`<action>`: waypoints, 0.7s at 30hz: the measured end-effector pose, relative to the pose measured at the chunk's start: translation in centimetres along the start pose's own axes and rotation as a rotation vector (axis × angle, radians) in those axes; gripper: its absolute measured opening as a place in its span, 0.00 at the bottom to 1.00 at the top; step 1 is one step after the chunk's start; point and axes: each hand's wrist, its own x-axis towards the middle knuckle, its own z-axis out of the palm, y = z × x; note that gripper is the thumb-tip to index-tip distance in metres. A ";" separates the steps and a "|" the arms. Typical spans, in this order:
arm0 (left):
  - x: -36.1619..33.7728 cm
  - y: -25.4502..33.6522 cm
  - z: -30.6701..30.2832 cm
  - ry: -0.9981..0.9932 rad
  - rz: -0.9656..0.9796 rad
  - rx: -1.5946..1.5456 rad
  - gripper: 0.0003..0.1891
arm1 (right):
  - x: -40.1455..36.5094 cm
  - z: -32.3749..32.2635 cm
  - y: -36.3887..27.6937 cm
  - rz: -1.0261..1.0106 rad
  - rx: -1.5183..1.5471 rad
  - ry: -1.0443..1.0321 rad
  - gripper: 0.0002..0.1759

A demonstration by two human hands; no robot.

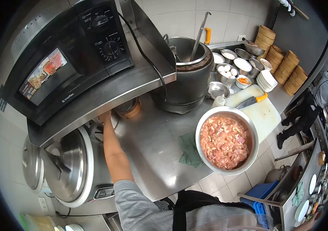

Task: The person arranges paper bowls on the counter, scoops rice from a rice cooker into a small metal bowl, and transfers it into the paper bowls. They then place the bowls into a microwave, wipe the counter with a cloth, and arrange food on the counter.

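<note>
My left arm stretches forward under the steel shelf, and my left hand [104,116] is mostly hidden by the shelf's edge, its fingers out of sight. Close to it stands a brown round container [130,109] with a dark vessel in it, partly covered by the shelf. Left of my forearm is a large cooker with a steel lid [69,165]. My right hand does not show. In front of me, a big steel bowl [199,140] full of raw sliced meat [225,142] sits at the counter's edge, beside a green cloth [190,149].
A black microwave [67,57] stands on the shelf. Behind the bowl are a dark round oven [183,92], a cutting board [266,117] with an orange-handled knife [252,101], bowls of ingredients, eggs [227,71] and bamboo steamers [287,65]. A co-worker [321,96] stands far right.
</note>
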 end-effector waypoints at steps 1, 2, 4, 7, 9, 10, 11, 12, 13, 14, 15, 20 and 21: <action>0.3 -0.1 0.2 0.006 -0.017 -0.016 0.35 | -0.3 0.1 0.2 0.003 -0.008 0.005 0.17; 0.6 -0.1 0.4 0.012 -0.033 -0.032 0.36 | -0.5 0.2 0.2 0.005 -0.015 0.010 0.17; 1.1 -1.1 1.5 0.073 0.040 -0.031 0.36 | -0.7 0.3 0.2 0.009 -0.023 0.013 0.18; 0.4 -1.0 1.0 0.057 -0.107 -0.199 0.34 | -0.5 0.7 0.2 0.021 -0.042 0.015 0.19; 2.6 -3.5 3.7 0.083 0.003 -0.376 0.32 | -0.3 0.3 0.2 0.029 -0.050 0.022 0.19; 4.2 -4.8 5.7 0.089 0.017 -0.559 0.31 | -0.1 0.2 0.3 0.034 -0.050 0.020 0.20; 5.8 -6.3 7.8 0.092 0.033 -0.741 0.30 | 0.4 0.1 0.2 0.030 -0.051 0.020 0.20; 5.9 -6.5 8.0 0.092 0.015 -0.849 0.28 | 0.6 0.0 0.2 0.030 -0.049 0.017 0.20; 5.6 -6.2 7.5 0.096 -0.011 -0.915 0.27 | 0.9 -0.1 0.2 0.029 -0.046 0.014 0.20; 5.2 -5.8 6.8 0.103 -0.044 -0.955 0.26 | 1.0 -0.3 0.2 0.030 -0.044 0.012 0.21; 4.7 -5.4 6.0 0.107 -0.077 -0.987 0.25 | 1.2 -0.3 0.2 0.030 -0.041 0.007 0.21; 3.3 -4.4 3.8 0.129 -0.201 -1.175 0.19 | 1.9 -0.4 1.1 0.051 -0.030 -0.021 0.23; 3.2 -4.1 3.4 0.138 -0.223 -1.228 0.18 | 1.8 -0.6 1.5 0.065 -0.023 -0.023 0.23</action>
